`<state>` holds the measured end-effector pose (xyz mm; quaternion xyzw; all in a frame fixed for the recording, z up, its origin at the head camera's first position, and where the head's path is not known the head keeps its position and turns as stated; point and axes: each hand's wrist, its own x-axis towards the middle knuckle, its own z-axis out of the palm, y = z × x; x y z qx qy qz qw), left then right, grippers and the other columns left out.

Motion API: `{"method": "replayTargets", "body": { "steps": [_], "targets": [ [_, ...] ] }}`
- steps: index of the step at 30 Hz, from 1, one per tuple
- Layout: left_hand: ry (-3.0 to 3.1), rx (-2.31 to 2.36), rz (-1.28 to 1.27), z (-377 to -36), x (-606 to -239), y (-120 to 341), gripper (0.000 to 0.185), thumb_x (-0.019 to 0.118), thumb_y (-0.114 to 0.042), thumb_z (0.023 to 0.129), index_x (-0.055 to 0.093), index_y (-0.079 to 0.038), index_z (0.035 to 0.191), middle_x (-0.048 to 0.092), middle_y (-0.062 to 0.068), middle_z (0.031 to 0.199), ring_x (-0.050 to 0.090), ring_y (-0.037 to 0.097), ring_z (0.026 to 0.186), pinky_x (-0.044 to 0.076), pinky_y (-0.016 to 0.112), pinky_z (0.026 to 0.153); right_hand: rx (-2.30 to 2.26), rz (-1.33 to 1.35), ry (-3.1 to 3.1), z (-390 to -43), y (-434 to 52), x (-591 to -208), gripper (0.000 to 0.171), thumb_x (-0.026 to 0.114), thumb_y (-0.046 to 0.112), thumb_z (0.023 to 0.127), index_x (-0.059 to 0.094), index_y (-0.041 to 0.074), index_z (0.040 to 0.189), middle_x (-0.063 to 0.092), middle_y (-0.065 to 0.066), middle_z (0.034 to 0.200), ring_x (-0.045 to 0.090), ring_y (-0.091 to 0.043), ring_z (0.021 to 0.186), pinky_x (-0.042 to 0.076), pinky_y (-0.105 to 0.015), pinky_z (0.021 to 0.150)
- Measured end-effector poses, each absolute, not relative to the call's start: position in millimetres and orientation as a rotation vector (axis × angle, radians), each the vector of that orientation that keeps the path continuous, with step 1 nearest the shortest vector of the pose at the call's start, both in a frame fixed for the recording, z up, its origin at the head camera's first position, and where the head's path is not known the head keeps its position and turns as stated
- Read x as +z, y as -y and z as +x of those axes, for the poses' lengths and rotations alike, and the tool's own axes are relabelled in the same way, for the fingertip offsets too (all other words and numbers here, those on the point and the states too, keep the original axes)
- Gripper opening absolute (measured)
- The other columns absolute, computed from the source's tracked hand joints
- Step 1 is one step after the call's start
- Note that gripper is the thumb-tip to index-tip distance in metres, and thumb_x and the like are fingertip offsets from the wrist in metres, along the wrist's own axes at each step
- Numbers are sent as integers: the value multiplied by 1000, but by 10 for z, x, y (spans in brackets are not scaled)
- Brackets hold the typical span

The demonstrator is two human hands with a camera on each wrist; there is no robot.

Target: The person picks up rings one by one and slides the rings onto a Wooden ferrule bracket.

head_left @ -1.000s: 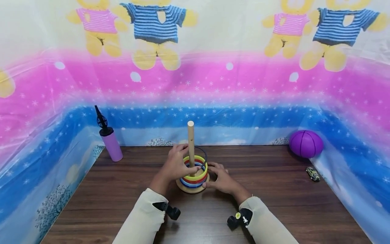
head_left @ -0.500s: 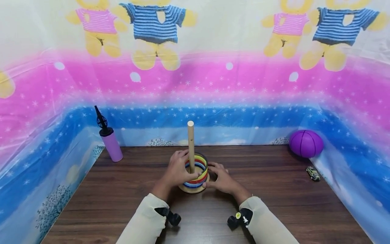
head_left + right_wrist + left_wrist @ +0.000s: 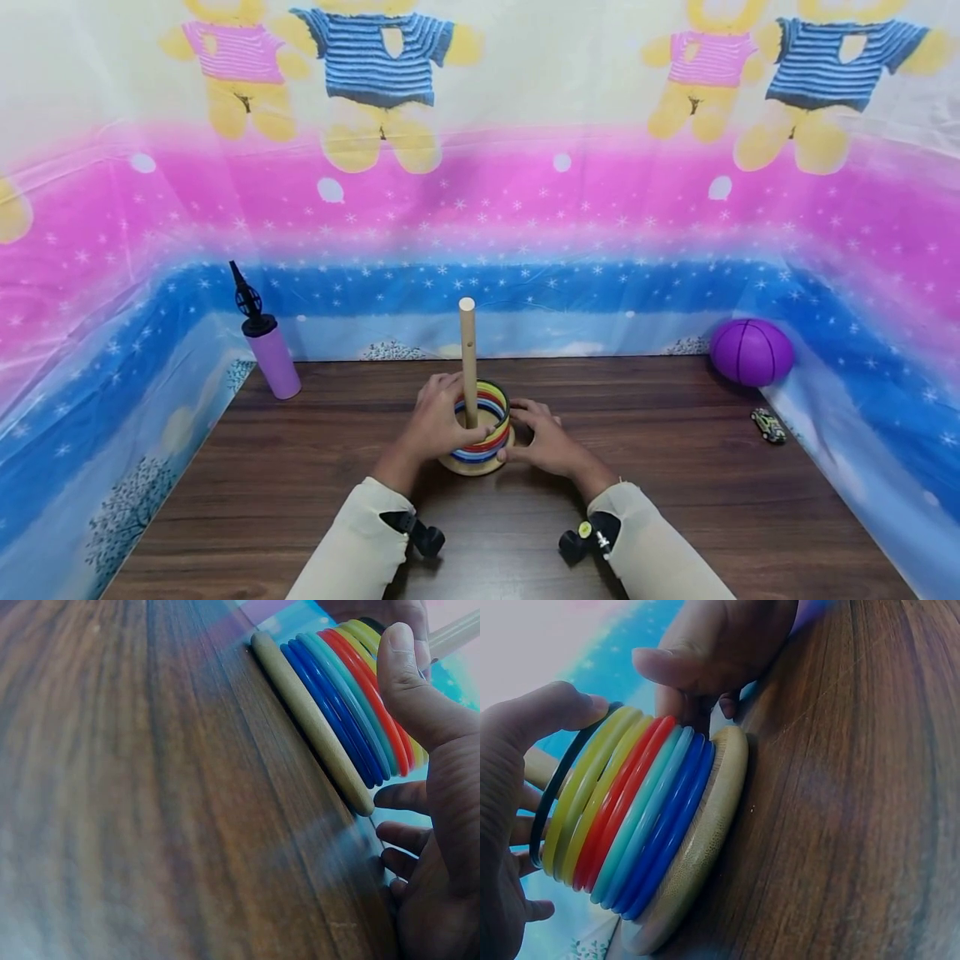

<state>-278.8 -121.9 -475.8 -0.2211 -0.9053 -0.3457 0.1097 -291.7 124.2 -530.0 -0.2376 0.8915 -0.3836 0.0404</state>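
Rings sit stacked on the peg of a wooden base, mid-table; order from base up is blue, teal, red, yellow, w/ a thin black ring on top. Left hand curls round the stack's near-left side, thumb on the black ring. Right hand rests vs. the stack's right side, thumb on the red/teal rings, other fingers loosely bent by the base. Step looks like settling or gripping the stack on the peg. Next move prob. calls for a straight pull along the peg while the base stays down; tilting could jam the rings.
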Motion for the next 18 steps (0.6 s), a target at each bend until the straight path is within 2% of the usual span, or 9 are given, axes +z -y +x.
{"method": "replayTargets", "body": {
  "steps": [8,18],
  "targets": [
    [2668,-968,-632,-2794,-4778,1222,78,94,-42,84,64,-9,148,71,14,142,50,42,145,33,72,125,-1173,-728,-2729,-2927,-1243,-5307,82,89,45,92,59,6,157,43,-19,172,31,-47,162,23,-78,123],
    [2677,-943,-660,-2799,-4792,1242,82,92,-44,85,60,-9,153,71,15,141,52,43,142,30,74,126,-1170,-732,-2731,-2930,-1244,-5311,82,89,45,93,59,6,157,43,-19,172,31,-46,162,24,-77,122]
  ]
}}
